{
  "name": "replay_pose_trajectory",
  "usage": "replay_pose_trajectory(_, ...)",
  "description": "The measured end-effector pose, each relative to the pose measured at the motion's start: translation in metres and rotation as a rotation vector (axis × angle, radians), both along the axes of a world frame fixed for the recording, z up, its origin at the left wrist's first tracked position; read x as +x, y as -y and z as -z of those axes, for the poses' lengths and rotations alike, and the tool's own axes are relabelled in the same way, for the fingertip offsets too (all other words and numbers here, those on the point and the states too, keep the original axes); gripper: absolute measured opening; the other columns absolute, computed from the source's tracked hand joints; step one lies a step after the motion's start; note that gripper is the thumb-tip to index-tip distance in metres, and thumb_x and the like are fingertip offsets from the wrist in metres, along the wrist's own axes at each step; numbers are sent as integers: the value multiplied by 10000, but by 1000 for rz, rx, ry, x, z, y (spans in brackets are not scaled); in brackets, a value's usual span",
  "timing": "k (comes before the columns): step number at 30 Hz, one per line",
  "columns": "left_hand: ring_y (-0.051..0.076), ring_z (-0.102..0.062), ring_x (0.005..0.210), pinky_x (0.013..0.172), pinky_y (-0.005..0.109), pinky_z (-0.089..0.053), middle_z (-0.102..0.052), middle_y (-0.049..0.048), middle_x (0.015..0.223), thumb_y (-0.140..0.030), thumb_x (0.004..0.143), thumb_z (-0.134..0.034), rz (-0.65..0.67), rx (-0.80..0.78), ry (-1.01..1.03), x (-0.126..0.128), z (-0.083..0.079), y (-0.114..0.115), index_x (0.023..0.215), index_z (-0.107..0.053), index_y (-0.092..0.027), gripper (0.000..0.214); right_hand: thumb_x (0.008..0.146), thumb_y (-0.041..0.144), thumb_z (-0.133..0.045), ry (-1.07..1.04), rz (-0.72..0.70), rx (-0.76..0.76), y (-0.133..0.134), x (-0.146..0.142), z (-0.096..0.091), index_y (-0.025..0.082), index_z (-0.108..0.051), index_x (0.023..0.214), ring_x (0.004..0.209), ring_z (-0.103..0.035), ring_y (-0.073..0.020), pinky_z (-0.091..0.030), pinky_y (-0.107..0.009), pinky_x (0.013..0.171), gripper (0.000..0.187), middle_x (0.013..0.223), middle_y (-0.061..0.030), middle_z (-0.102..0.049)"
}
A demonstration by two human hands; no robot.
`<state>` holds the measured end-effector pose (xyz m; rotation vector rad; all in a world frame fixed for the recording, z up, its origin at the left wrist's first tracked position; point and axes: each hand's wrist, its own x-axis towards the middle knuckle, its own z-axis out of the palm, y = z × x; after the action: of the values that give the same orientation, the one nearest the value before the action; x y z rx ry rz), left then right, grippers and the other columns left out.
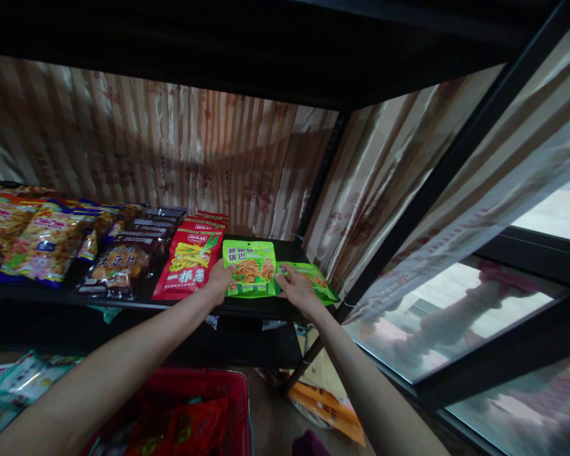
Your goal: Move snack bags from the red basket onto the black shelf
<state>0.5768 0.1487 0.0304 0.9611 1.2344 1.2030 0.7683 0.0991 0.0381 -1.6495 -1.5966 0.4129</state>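
A green snack packet point(249, 267) lies on the black shelf point(247, 308) near its right end. My left hand point(220, 282) grips the packet's left edge with curled fingers. My right hand point(297, 288) rests on a second green packet point(314, 278) just to the right, fingers pressed on its left edge where it meets the first. To the left of the green packets stands a row of red packets point(190, 261).
Dark packets point(123, 263) and yellow snack bags point(42, 244) fill the shelf's left part. A red basket point(190, 411) with packets sits on the floor below. A striped curtain hangs behind. A black upright post point(320, 171) and a window frame stand at right.
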Motion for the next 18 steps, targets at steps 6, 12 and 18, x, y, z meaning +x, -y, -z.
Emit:
replay_pose_trajectory(6, 190, -666, 807, 655, 278, -518, -693, 101, 952, -167, 808, -553, -11, 22, -78, 8, -6, -11, 896, -589, -154, 95, 770, 166, -531, -354, 29, -223, -2, -16, -4, 207, -439, 1343, 695, -622, -174, -585, -325, 587, 581, 918, -47, -650)
replay_pose_trajectory(12, 173, -663, 776, 614, 249, -506, -685, 122, 1001, -166, 822, -542, -35, 27, -118, 13, -6, -16, 925, -583, -136, 114, 721, 73, -469, -557, 95, -172, -8, -24, 2, 288, -474, 1308, 796, -636, -165, -582, -278, 606, 626, 1004, -13, -640)
replay_pose_trajectory(18, 156, -667, 788, 606, 214, -499, -698, 95, 987, -177, 827, -544, -70, 56, -157, 16, -3, -22, 955, -603, -144, 144, 648, 47, -477, -766, 98, -199, -16, -29, 6, 211, -632, 1115, 773, -659, -141, -566, -248, 635, 519, 1043, -17, -672)
